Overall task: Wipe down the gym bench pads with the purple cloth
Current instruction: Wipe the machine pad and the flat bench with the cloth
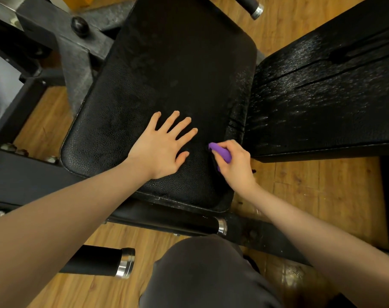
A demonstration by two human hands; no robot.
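From the head view, the left hand (160,145) lies flat and released on the black seat pad (167,74), palm down, fingers straight and spread, pointing up and toward the pad's right edge; its forearm crosses the pad's near edge from the lower left. The right hand (235,163) sits at the pad's right edge, fingers curled and grasping the purple cloth (221,153), which is bunched in its grip and pressed against that edge near the near corner. Only a small part of the cloth shows past the fingers.

Beyond the seat pad's right edge, across a narrow gap, lies the second pad (322,96), its surface shiny with streaks. The far half of the seat pad stretches bare ahead of the left fingers. Below the pad's near edge runs a black roller with a metal cap (221,226), and another (113,262) lies nearer, over the wooden floor (318,192). Left of the pad stands the dark metal frame (78,52). A dark-clad knee (202,274) fills the bottom centre
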